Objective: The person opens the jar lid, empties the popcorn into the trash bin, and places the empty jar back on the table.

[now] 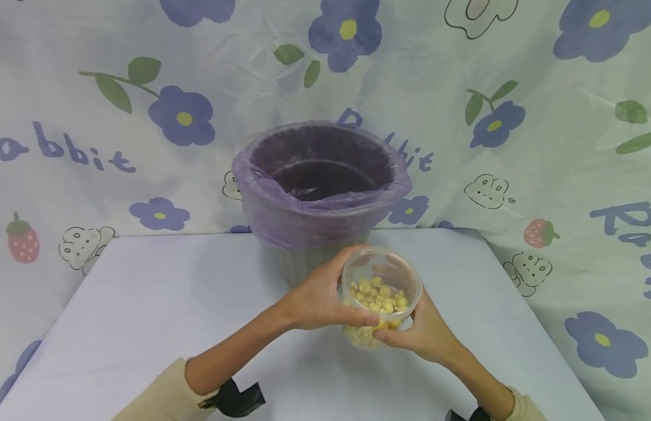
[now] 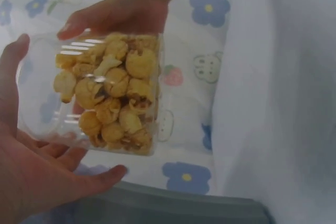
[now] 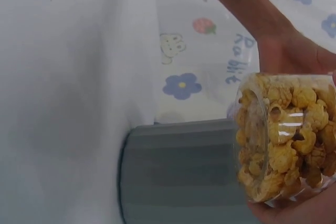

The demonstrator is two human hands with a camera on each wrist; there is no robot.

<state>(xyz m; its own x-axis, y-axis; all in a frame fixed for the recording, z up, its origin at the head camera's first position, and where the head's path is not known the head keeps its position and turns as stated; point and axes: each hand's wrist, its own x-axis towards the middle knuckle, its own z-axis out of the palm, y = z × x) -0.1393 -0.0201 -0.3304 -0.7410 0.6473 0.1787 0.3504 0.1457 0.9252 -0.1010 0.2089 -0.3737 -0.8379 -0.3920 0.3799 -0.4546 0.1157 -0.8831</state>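
Observation:
A clear plastic jar [image 1: 375,263] with no lid on its mouth is held up above the table, in front of the bin. Yellow popcorn [image 1: 378,298] fills its lower part, with bare wall above; the pieces show round and puffy in the left wrist view. My left hand [image 1: 322,295] grips the jar from the left, thumb across its front. From the other side my right hand [image 1: 427,333] holds it lower down, its thumb near the left one. In the right wrist view the jar's base [image 3: 254,145] stands well away from the tabletop.
Behind the jar is a grey ribbed trash bin [image 3: 178,171], lined with a purple bag [image 1: 314,225] folded over its rim. It stands on a white-covered table [image 1: 199,292]. A flowered, rabbit-printed sheet [image 1: 241,70] hangs at the back and sides. Black straps [image 1: 238,400] circle the wrists.

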